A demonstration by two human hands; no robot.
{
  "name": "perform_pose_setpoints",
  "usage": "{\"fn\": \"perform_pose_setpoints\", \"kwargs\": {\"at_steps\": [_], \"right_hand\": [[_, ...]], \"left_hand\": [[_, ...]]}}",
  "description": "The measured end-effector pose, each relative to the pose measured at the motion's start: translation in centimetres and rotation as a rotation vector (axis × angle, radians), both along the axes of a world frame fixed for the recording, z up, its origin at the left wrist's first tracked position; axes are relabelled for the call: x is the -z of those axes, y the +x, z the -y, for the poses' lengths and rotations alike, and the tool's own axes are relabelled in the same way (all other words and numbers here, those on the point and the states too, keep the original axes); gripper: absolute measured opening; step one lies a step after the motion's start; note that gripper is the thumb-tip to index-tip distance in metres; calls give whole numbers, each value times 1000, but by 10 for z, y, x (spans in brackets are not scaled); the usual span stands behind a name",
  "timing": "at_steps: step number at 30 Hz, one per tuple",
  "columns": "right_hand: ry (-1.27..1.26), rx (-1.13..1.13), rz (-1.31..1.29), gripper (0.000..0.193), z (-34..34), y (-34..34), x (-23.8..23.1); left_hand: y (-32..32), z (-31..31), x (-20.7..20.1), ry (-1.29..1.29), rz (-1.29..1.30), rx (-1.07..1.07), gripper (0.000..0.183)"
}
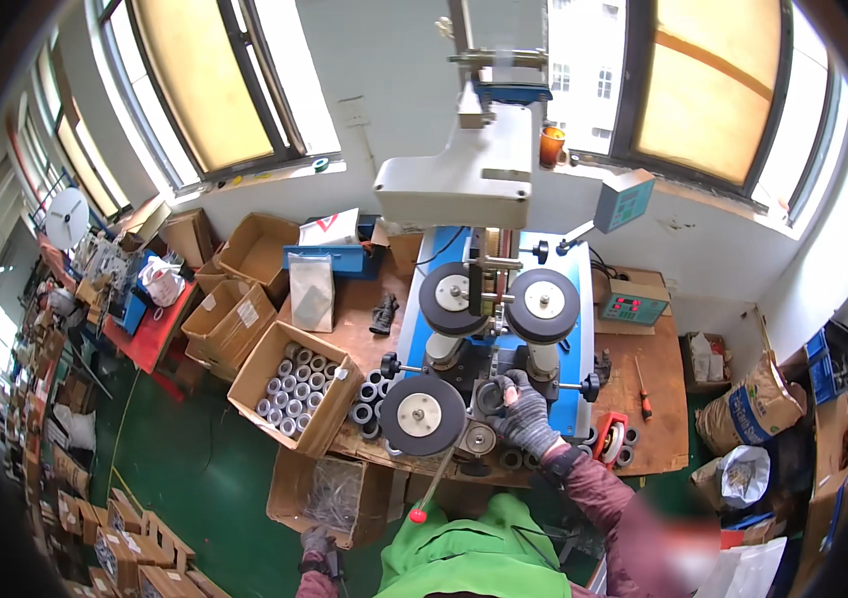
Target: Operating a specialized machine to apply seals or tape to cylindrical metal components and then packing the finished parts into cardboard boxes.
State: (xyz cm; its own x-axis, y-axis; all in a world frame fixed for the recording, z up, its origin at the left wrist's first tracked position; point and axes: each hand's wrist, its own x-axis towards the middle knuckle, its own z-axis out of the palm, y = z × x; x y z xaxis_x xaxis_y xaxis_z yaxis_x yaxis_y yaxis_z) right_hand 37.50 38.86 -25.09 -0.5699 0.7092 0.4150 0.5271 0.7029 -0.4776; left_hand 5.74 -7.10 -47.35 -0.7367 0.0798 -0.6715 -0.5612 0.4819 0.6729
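My right hand, in a grey knitted glove, is at the front of a winding-type machine with large black rollers. Its fingers close around the right side of a dark grey ring, just above a round metal hub. Low on the left, my gloved left hand hangs by the lower edge of an open cardboard box with clear plastic in it. Its fingers are too small and partly hidden to read. A lever with a red knob slants down between my hands.
A carton of grey rings stands left of the machine, with loose rings beside it. On the right lie a screwdriver, a red tape dispenser and a control box. Sacks stand farther right.
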Motion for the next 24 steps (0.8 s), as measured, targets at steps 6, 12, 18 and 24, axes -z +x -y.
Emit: {"fn": "perform_pose_setpoints", "kwargs": {"at_steps": [6, 12, 18, 24], "right_hand": [[325, 44, -40, 60, -32, -21, -39], [394, 179, 75, 68, -64, -18, -44], [413, 156, 22, 60, -61, -53, -46], [401, 65, 232, 78, -79, -27, -68]], "left_hand": [[-27, 44, -16, 245, 265, -123, 24], [-10, -132, -143, 560, -135, 161, 26], [-10, -233, -233, 490, -254, 524, 32], [61, -342, -327, 696, -370, 890, 26]]}}
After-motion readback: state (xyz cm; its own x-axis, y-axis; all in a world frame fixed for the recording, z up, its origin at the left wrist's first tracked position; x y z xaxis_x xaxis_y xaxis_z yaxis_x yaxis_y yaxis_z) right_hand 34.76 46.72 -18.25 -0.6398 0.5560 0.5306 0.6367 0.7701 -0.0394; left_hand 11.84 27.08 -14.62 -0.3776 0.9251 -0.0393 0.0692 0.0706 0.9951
